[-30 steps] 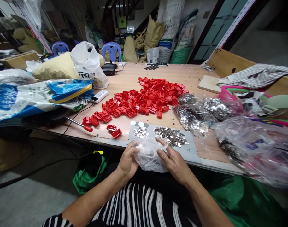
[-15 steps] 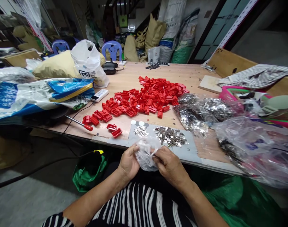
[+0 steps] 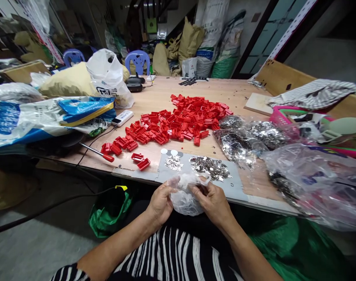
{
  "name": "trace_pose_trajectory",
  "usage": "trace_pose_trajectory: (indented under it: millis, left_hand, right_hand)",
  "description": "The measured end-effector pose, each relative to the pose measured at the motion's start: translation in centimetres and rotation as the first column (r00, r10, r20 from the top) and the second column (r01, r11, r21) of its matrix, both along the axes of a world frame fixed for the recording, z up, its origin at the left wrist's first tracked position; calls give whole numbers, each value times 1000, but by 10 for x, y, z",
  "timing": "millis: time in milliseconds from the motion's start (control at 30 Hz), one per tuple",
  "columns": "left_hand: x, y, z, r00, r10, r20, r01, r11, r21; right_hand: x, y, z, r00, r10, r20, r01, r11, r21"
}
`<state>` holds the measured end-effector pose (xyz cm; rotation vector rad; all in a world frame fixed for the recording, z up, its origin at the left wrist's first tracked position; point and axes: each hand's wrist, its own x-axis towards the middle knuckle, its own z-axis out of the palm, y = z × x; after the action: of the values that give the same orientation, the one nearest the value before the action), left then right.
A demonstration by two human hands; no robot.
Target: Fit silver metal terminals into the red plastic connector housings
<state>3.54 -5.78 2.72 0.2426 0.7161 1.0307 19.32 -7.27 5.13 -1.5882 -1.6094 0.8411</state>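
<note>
A crumpled clear plastic bag hangs between my two hands at the table's front edge. My left hand pinches its left side, and my right hand grips its upper right side. What the bag contains, if anything, I cannot make out. Just beyond it, on a grey sheet, lie a small heap of shiny metal pieces and a larger heap of darker metal pieces. Farther back spreads a big pile of red plastic housings; two red housings lie apart at the front.
Plastic bags of metal parts and a pink basket crowd the right side. To the left are a red-handled screwdriver, a white device with a cable, and large sacks. A green bag sits below the table edge.
The plastic bag is spread a little wider, its top now fanning toward the right hand. My right hand has turned and shifted its hold along the bag; the left keeps its grip.
</note>
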Motion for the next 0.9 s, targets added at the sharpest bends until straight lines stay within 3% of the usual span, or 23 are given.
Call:
trace_pose_trajectory:
  millis: [100, 233, 433, 533, 633, 900]
  left_hand:
    - [2, 0, -1, 1000, -4, -12, 4, 1000, 2]
    - [1, -2, 3, 998, -57, 41, 56, 998, 28]
    - [-1, -3, 10, 994, -65, 87, 58, 995, 83]
    - [0, -4, 13, 996, -89, 17, 85, 982, 171]
    - [0, -5, 12, 991, -117, -69, 130, 960, 250]
    - [0, -4, 2, 989, -80, -122, 109, 961, 254]
  right_hand:
    - [3, 2, -3, 991, -41, -129, 40, 999, -6]
    - [4, 2, -5, 987, 4, -162, -8, 1000, -25]
    - [3, -1, -3, 995, 92, 29, -93, 995, 47]
    - [4, -4, 0, 979, 152, 134, -166, 982, 93]
    - [7, -7, 5, 960, 205, 190, -220, 974, 60]
    - [10, -6, 13, 918, 133, 374, -161, 986, 45]
